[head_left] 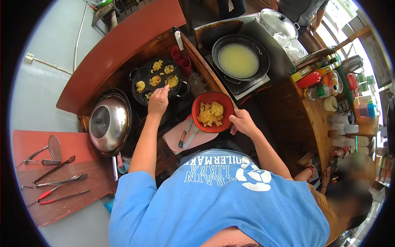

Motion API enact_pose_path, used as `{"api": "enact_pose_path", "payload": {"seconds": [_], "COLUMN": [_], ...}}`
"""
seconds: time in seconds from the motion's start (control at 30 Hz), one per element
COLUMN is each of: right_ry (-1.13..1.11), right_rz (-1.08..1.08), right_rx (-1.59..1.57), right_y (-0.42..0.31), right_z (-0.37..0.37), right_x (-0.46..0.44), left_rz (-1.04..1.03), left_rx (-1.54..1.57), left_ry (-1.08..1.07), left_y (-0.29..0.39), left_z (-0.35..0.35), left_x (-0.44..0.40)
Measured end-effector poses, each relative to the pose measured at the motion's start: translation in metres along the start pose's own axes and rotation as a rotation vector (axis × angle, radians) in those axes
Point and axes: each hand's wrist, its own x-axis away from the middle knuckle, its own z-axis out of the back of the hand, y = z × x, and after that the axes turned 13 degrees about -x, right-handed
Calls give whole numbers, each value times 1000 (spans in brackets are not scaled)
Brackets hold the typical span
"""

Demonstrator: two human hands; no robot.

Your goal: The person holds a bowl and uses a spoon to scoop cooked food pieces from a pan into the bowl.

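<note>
My left hand (158, 101) reaches over a dark pan (145, 75) with several round hollows. Its fingers are pinched together beside a clump of yellow food (172, 81) in one hollow; anything between them is hidden. Most visible hollows hold similar yellow, chunky food. My right hand (243, 122) grips the rim of a red bowl (196, 108), thumb over the edge. In the bowl lies a heap of yellow chunks (211, 113), some browned. Under the bowl, knives (187, 132) rest on a pink cutting board (173, 133).
A wide black pan (265, 61) of pale yellow liquid sits on a cooker at the back right. A domed metal lid (109, 119) stands at left, near tongs (61, 181) on a wooden shelf. Bottles crowd the right counter (314, 117). Another person (349, 193) is at lower right.
</note>
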Motion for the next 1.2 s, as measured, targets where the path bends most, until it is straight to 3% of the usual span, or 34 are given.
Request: {"api": "enact_pose_path", "payload": {"seconds": [0.1,0.17,0.2,0.3,0.37,0.4,0.43,0.5,0.57,0.63,0.73,0.97,1.2], "right_ry": [17,20,26,22,23,27,24,25,11,9,-2,-26,-43], "right_rz": [1,8,8,19,29,30,32,39,43,45,52,43,40], "right_rx": [-4,-11,-17,-10,15,9,18,22,26,14,4,26,21], "right_y": [-3,-6,-6,-3,-1,1,3,4,1,-1,1,2,4], "right_z": [-4,-4,-3,-1,-1,0,1,3,3,3,5,8,8], "right_x": [7,9,9,10,10,10,9,11,14,16,16,14,14], "left_rz": [-34,6,-18,69,3,214,238,549,619,920,1094,1339,1446], "left_rx": [93,59,97,16,-19,82,43,312,428,728,969,1267,1409], "left_ry": [-80,-273,-231,-371,-458,-601,-618,-711,-713,-661,-572,-420,-310], "left_y": [3,-2,-13,-23,-42,-43,-54,-71,-91,-99,-99,-85,-75], "left_z": [17,19,8,15,14,21,15,13,1,-1,-7,-23,-28], "left_x": [-27,-49,-58,-99,-119,-130,-133,-127,-105,-83,-51,-12,-1]}}
